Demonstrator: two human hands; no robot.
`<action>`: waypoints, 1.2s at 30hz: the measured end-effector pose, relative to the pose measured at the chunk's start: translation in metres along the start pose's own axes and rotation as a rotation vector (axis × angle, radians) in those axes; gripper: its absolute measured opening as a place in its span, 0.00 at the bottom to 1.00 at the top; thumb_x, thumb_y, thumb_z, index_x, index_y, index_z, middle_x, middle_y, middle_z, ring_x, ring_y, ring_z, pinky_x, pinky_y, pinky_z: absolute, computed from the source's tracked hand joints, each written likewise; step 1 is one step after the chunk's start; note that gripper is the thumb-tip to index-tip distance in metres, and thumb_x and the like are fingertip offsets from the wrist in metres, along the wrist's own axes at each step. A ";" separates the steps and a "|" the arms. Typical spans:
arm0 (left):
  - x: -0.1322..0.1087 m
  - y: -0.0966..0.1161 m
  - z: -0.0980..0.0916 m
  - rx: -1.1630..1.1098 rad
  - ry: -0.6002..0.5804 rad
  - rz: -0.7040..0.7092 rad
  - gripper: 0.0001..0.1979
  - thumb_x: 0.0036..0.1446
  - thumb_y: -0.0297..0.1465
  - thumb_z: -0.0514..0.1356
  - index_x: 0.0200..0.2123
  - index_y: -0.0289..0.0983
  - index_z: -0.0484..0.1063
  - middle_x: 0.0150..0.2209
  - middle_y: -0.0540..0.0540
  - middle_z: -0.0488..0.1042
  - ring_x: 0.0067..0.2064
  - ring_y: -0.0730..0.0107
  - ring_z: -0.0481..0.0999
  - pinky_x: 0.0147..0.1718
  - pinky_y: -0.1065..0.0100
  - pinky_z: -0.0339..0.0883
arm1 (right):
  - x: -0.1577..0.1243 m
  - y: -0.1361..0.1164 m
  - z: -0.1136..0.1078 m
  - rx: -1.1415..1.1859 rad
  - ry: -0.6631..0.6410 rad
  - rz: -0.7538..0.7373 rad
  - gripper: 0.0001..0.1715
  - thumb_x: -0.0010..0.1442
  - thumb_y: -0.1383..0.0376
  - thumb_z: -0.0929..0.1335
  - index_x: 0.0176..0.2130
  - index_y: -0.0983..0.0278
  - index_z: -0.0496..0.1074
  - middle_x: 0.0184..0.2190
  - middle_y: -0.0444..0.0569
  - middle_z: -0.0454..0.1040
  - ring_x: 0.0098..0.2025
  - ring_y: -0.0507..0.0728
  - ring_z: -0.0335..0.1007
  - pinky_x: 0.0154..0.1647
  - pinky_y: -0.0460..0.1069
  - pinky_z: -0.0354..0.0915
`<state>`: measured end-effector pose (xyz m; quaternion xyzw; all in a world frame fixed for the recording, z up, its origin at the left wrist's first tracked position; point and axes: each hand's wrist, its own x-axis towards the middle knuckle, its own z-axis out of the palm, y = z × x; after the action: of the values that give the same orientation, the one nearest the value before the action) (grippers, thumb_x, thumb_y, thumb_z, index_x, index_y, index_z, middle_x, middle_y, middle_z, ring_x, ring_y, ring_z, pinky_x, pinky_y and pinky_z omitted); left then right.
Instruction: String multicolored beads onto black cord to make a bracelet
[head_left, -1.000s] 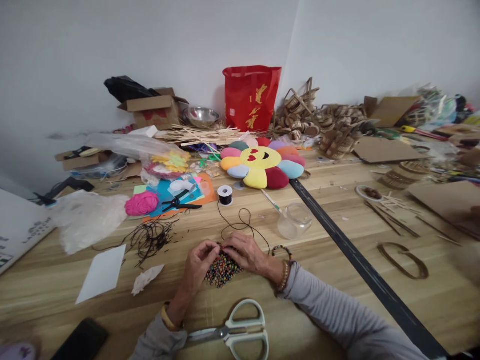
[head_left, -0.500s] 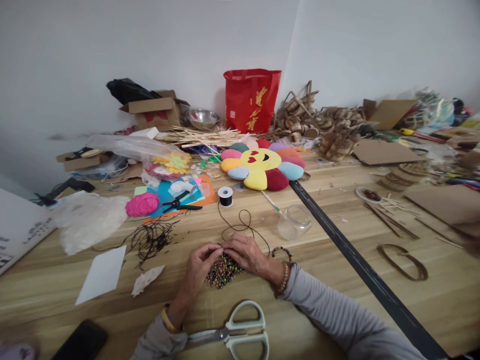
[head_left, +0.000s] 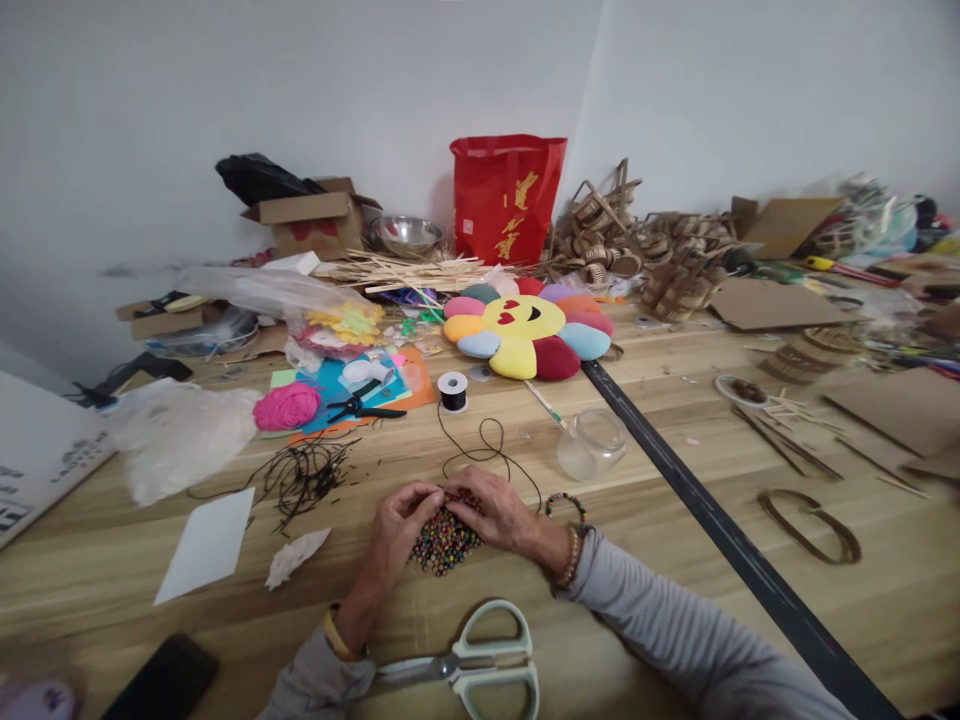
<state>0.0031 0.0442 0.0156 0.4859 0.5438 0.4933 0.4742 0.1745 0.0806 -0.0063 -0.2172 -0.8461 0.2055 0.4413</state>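
My left hand (head_left: 401, 525) and my right hand (head_left: 493, 508) meet above a small heap of multicoloured beads (head_left: 442, 545). Thumb and fingers are pinched together on both; whatever sits between the fingertips is too small to name. A thin black cord (head_left: 491, 435) loops on the table from a white spool (head_left: 452, 393), passing close behind my right hand. Beside my right wrist rests a strung bead bracelet (head_left: 566, 503). Scissors with cream handles (head_left: 491, 655) lie nearer me, below the beads.
A clear jar (head_left: 592, 445) lies behind my right hand. Cut black cord pieces (head_left: 307, 480), white paper (head_left: 206, 545), a crumpled tissue (head_left: 298, 557) and a phone (head_left: 163, 680) are on the left. A flower cushion (head_left: 529, 328) and a red bag (head_left: 508, 200) stand farther back.
My fingers have shifted slightly, and more of the beads shows between my hands. The whole view has moved a little; the cord and scissors lie as before.
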 end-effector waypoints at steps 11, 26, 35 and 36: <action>0.002 -0.007 -0.003 -0.003 0.039 -0.003 0.09 0.42 0.34 0.67 0.26 0.34 0.78 0.25 0.48 0.78 0.29 0.68 0.74 0.32 0.71 0.69 | 0.002 0.001 -0.003 0.022 0.039 -0.016 0.08 0.67 0.68 0.60 0.41 0.63 0.67 0.35 0.51 0.74 0.37 0.55 0.70 0.40 0.50 0.70; 0.002 -0.006 -0.002 -0.027 0.003 0.016 0.07 0.41 0.32 0.67 0.24 0.34 0.77 0.24 0.49 0.77 0.28 0.70 0.73 0.31 0.71 0.67 | 0.001 0.002 -0.004 -0.068 0.028 -0.026 0.10 0.68 0.67 0.60 0.40 0.65 0.70 0.33 0.51 0.72 0.36 0.54 0.68 0.35 0.48 0.68; -0.002 -0.003 0.001 0.032 -0.038 0.062 0.08 0.44 0.33 0.65 0.22 0.34 0.74 0.22 0.50 0.73 0.26 0.71 0.70 0.28 0.72 0.65 | 0.000 0.003 -0.002 -0.021 -0.035 -0.019 0.11 0.67 0.65 0.61 0.45 0.64 0.70 0.36 0.52 0.74 0.38 0.55 0.70 0.39 0.49 0.70; -0.002 -0.004 0.001 0.042 -0.041 0.067 0.08 0.44 0.34 0.65 0.22 0.34 0.74 0.22 0.50 0.73 0.26 0.71 0.70 0.28 0.72 0.65 | 0.000 0.003 -0.002 -0.018 -0.033 -0.019 0.11 0.67 0.65 0.61 0.44 0.64 0.70 0.36 0.52 0.74 0.39 0.55 0.70 0.39 0.49 0.70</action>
<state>0.0045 0.0421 0.0119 0.5236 0.5278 0.4874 0.4580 0.1765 0.0833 -0.0076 -0.2095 -0.8571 0.1973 0.4273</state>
